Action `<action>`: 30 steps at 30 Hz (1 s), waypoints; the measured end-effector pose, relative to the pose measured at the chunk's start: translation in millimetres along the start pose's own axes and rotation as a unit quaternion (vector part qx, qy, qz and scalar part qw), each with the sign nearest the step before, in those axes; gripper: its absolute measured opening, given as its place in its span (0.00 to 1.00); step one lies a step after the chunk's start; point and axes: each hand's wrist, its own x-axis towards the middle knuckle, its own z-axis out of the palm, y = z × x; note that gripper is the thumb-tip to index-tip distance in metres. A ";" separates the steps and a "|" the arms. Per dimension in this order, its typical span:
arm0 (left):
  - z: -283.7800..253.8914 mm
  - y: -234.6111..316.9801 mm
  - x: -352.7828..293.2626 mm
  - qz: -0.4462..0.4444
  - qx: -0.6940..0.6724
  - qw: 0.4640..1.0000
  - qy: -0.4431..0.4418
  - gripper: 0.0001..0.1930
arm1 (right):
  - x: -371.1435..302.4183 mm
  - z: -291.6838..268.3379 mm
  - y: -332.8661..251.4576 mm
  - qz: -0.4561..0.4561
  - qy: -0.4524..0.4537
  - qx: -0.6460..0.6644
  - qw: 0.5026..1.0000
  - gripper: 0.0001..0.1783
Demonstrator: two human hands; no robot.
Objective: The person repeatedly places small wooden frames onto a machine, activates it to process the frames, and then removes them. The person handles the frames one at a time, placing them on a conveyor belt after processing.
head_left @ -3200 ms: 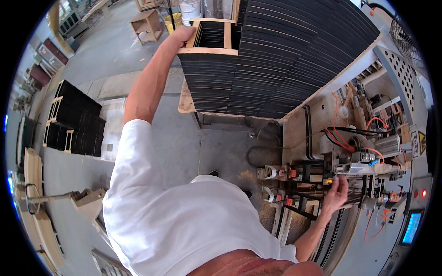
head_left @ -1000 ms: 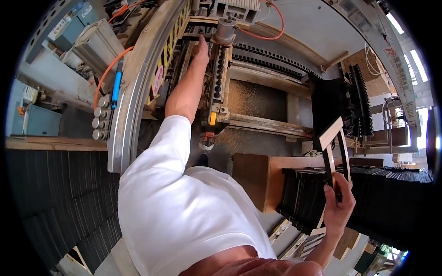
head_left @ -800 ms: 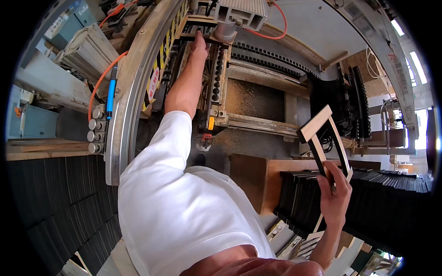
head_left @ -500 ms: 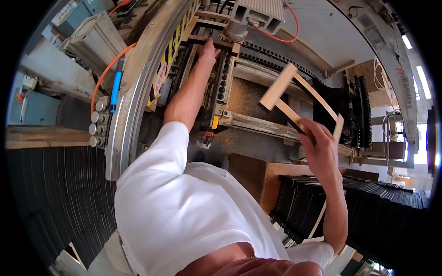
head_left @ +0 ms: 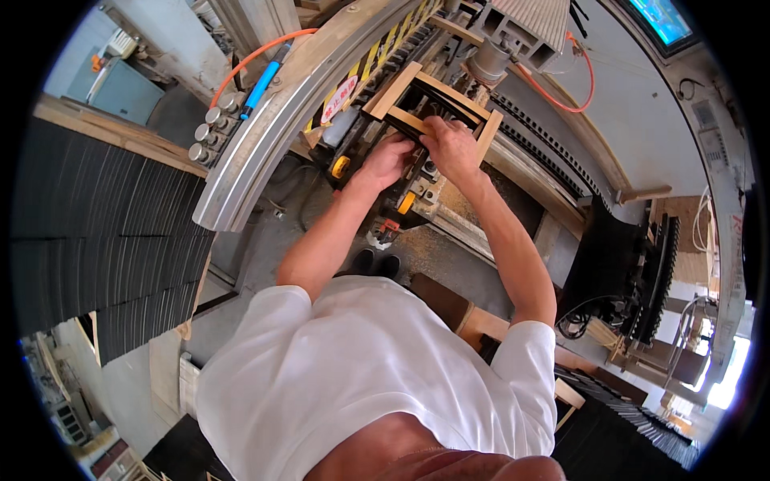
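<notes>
A rectangular wooden frame (head_left: 393,92) with pale bars and black edges lies over the machine bed, a little above the middle of the view. My right hand (head_left: 451,148) is closed on its near bar, fingers bent over the wood. Beside it, my left hand (head_left: 387,163) has its fingers curled against the same bar; their tips are partly hidden. Just right of the frame's far end is the machine's round metal head (head_left: 489,62), under a ribbed aluminium block (head_left: 529,24). Yellow knobs (head_left: 407,203) sit on the bed below my hands.
A curved metal guard rail (head_left: 241,172) runs along the left, with a blue pen-shaped tool (head_left: 265,82) and an orange hose (head_left: 257,60) on it. Stacked black strips (head_left: 88,240) stand farther left. Black toothed chain track (head_left: 654,276) lies at right. Sawdust covers part of the floor.
My right hand has brought the wooden frame leftward from the right side onto the machine bed. My left hand has drawn back toward me, to the frame's near bar. The view has turned.
</notes>
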 end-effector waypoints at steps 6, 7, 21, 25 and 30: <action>1.5 -14.2 -2.7 0.064 -0.033 0.997 0.040 0.14 | -5.7 17.2 9.2 -0.034 0.002 0.007 0.999 0.17; 4.1 -16.1 -5.2 0.073 -0.011 0.995 0.067 0.14 | -4.7 19.9 13.1 -0.036 0.010 0.005 0.999 0.17; -28.4 -14.6 -266.4 0.021 0.070 0.983 0.170 0.18 | 95.9 67.5 58.2 0.035 0.027 -0.120 0.992 0.13; -68.4 -15.5 -304.7 0.015 0.051 0.980 0.190 0.18 | 121.9 62.2 42.9 -0.001 -0.034 -0.306 0.951 0.11; -110.6 -4.3 -327.9 0.008 0.028 0.968 0.248 0.15 | 157.3 61.5 32.1 -0.005 -0.120 -0.394 0.911 0.14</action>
